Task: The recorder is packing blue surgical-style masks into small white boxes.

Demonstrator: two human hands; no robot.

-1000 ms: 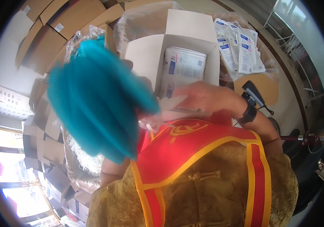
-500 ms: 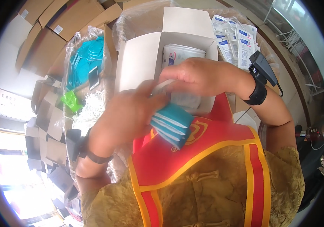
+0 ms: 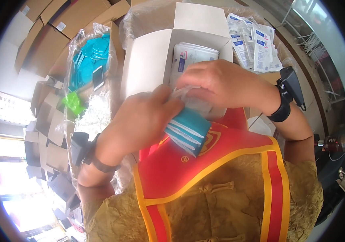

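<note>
My left hand is closed round a folded stack of teal and white sheets, whose layered folds stick out below the fingers. My right hand pinches a thin whitish see-through plastic film close to my left fingertips. The film's lower part is hidden among the hands and the stack. Both hands are over the near part of an open white carton. White printed packets stand inside the carton, beyond my right hand. Each wrist wears a black strap with a small black device.
Loose white printed packets lie heaped to the right of the carton. On the left, a plastic-lined box holds teal sheets, with a phone, a green plastic piece and white shreds nearby. Brown cartons stand at the far left.
My right hand has shifted slightly right, and the film now shows between my hands. My left hand and the teal stack have moved a little to the right.
</note>
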